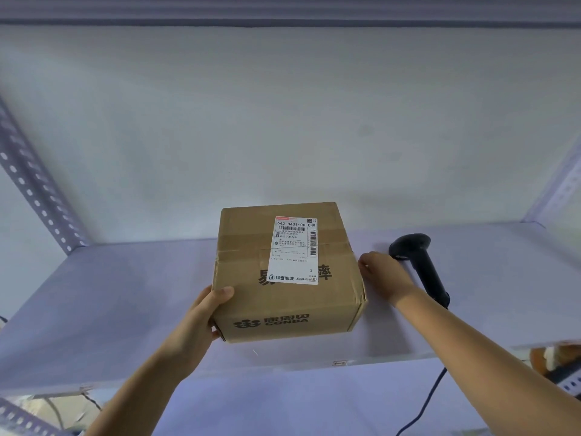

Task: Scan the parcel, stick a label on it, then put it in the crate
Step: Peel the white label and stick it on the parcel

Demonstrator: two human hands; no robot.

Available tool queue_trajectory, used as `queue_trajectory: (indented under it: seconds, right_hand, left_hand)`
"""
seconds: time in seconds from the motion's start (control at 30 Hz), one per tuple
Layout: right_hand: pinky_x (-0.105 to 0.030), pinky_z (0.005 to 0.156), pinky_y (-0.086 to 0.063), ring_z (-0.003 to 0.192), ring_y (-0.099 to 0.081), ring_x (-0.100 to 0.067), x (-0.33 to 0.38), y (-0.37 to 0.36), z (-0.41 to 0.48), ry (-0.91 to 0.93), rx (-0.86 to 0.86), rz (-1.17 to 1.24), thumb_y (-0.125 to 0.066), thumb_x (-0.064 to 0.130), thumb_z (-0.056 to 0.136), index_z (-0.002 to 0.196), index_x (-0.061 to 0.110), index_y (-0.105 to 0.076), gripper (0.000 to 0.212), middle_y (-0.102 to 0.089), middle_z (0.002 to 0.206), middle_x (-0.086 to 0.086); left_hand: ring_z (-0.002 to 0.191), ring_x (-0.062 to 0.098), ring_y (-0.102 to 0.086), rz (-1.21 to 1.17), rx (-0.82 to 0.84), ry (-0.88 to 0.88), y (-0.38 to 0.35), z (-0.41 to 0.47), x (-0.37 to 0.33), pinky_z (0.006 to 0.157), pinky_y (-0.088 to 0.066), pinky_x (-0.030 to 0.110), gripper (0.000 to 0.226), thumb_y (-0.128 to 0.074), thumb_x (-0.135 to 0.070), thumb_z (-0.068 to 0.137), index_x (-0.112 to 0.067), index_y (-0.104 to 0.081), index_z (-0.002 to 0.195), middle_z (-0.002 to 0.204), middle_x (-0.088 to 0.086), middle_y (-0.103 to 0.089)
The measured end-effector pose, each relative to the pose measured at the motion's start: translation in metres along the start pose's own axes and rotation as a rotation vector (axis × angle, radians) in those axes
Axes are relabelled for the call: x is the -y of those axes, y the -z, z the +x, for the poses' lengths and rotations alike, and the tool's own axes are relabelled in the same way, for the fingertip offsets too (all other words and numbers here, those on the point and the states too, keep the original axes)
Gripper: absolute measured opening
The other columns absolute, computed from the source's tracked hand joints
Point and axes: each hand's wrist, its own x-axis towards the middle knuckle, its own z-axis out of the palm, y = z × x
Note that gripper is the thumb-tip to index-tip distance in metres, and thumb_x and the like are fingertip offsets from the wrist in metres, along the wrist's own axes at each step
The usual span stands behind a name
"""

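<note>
Brown cardboard parcel box (289, 275), sealed with tape, resting on pale grey metal shelf board (125, 309), near front edge, centre of view. White printed shipping label (294, 250) with barcodes affixed to top face, partly covering dark printed characters. Dark logo and "CONBA" lettering on near side face.

Left hand (201, 319) clamped on near left corner of box: thumb over top edge, palm and fingers against left side face. Right hand (385, 275) just beside right side face of box, fingers loosely curled and apart, fingertips at or close to right top edge; contact not determinable.

Black handheld barcode scanner (421, 265) lying on shelf board just behind right hand, head toward back wall, handle toward front edge, black cable (421, 407) hanging below shelf edge. Perforated grey steel uprights (34, 180) at left and right of shelf bay.
</note>
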Motion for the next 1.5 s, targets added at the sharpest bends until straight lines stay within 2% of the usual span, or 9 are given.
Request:
queue_trajectory:
  seconds: [0.4, 0.67, 0.8, 0.97, 1.13, 1.23, 1.33, 1.4, 1.5]
  right_hand:
    - [-0.037, 0.074, -0.045, 0.084, -0.059, -0.031, 0.002, -0.002, 0.005, -0.108, -0.078, 0.142, -0.052, 0.022, 0.095, 0.095, 0.008, -0.059, 0.016, -0.064, 0.091, -0.014]
    - [-0.032, 0.061, -0.040, 0.069, -0.050, -0.021, -0.003, -0.007, 0.008, -0.119, -0.116, 0.195, -0.050, 0.016, 0.094, 0.066, 0.017, -0.044, 0.029, -0.052, 0.067, 0.000]
    - [-0.036, 0.063, -0.046, 0.079, -0.060, -0.026, -0.004, 0.002, 0.006, -0.082, -0.411, 0.327, -0.053, 0.022, 0.095, 0.086, 0.008, -0.057, 0.017, -0.063, 0.080, -0.006]
    - [-0.042, 0.072, -0.048, 0.090, -0.063, -0.033, 0.011, 0.044, 0.007, -0.070, -0.836, 0.456, -0.056, 0.016, 0.093, 0.091, 0.007, -0.060, 0.010, -0.068, 0.091, -0.013]
    - [-0.037, 0.067, -0.049, 0.081, -0.062, -0.026, 0.072, 0.079, -0.027, 0.196, -0.948, 0.510, -0.062, 0.019, 0.091, 0.087, 0.008, -0.064, 0.012, -0.068, 0.084, -0.006]
    - [-0.031, 0.059, -0.045, 0.071, -0.057, -0.021, 0.115, 0.078, -0.059, 0.377, -0.953, 0.445, -0.068, 0.017, 0.087, 0.082, 0.010, -0.066, 0.009, -0.065, 0.076, 0.000]
    - [-0.028, 0.060, -0.048, 0.069, -0.061, -0.021, 0.142, 0.067, -0.079, 0.603, -0.993, 0.371, -0.067, 0.016, 0.087, 0.076, 0.009, -0.067, 0.013, -0.069, 0.076, 0.002]
    - [-0.025, 0.068, -0.051, 0.072, -0.065, -0.022, 0.153, 0.058, -0.089, 0.734, -1.009, 0.314, -0.068, 0.012, 0.088, 0.073, 0.007, -0.068, 0.015, -0.071, 0.077, 0.001]
    - [-0.030, 0.062, -0.052, 0.067, -0.063, -0.023, 0.164, 0.045, -0.100, 0.808, -0.994, 0.232, -0.068, 0.015, 0.089, 0.070, 0.010, -0.068, 0.019, -0.071, 0.078, 0.003]
  left_hand:
    - [0.111, 0.039, -0.059, 0.014, 0.001, 0.031, -0.001, 0.000, -0.005, 0.090, -0.047, 0.050, 0.071, -0.061, -0.057, 0.062, -0.022, -0.059, 0.123, 0.120, 0.013, -0.068]
    - [0.102, 0.030, -0.060, 0.027, 0.009, 0.042, -0.007, -0.003, -0.016, 0.091, -0.045, 0.050, 0.062, -0.060, -0.053, 0.063, -0.021, -0.063, 0.117, 0.113, 0.011, -0.071]
    - [0.103, 0.023, -0.063, 0.030, -0.015, 0.053, -0.012, -0.003, -0.022, 0.099, -0.044, 0.045, 0.039, -0.052, -0.043, 0.075, -0.024, -0.068, 0.106, 0.098, -0.001, -0.077]
    - [0.107, 0.023, -0.061, 0.045, -0.014, 0.062, -0.010, -0.005, -0.025, 0.101, -0.042, 0.042, 0.050, -0.059, -0.049, 0.068, -0.023, -0.066, 0.110, 0.105, 0.000, -0.075]
    - [0.108, 0.020, -0.063, 0.092, -0.004, 0.053, -0.010, -0.009, -0.029, 0.100, -0.043, 0.037, 0.071, -0.060, -0.061, 0.057, -0.019, -0.066, 0.113, 0.106, 0.000, -0.075]
    - [0.112, 0.018, -0.061, 0.177, -0.149, -0.048, -0.015, -0.015, -0.036, 0.095, -0.045, 0.031, 0.075, -0.065, -0.060, 0.060, -0.019, -0.060, 0.122, 0.119, 0.000, -0.069]
    - [0.111, 0.011, -0.057, 0.322, -0.402, -0.313, -0.027, -0.030, -0.052, 0.088, -0.044, 0.025, 0.037, -0.065, -0.041, 0.083, -0.027, -0.062, 0.118, 0.121, -0.006, -0.064]
    - [0.093, 0.007, -0.064, 0.240, -0.324, -0.401, -0.038, -0.044, -0.071, 0.082, -0.048, 0.025, 0.023, -0.059, -0.043, 0.082, -0.029, -0.072, 0.095, 0.098, -0.007, -0.074]
    - [0.082, 0.011, -0.067, 0.138, -0.090, -0.347, -0.055, -0.061, -0.094, 0.078, -0.050, 0.023, 0.041, -0.057, -0.050, 0.086, -0.013, -0.074, 0.087, 0.084, 0.001, -0.075]
